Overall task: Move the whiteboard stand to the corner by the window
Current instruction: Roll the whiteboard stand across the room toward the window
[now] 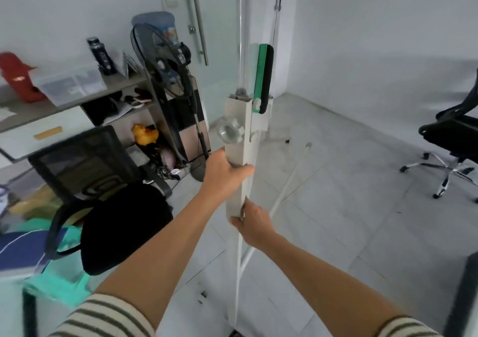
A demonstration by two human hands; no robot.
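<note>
White stand (238, 140); green-black eraser (263, 78); striped sleeves (103, 318); yellow, possibly duck, toy (144, 134).

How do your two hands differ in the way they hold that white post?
The left hand grips the white square post of the whiteboard stand higher up, just below the clear plastic knob. The right hand holds lower, near the thin white diagonal brace. The left wraps from the left side, the right from the right. Both are closed on the post.

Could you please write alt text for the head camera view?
Both hands grip the white post of a whiteboard stand, left hand above right hand, in an office with a standing fan and black chairs.
</note>
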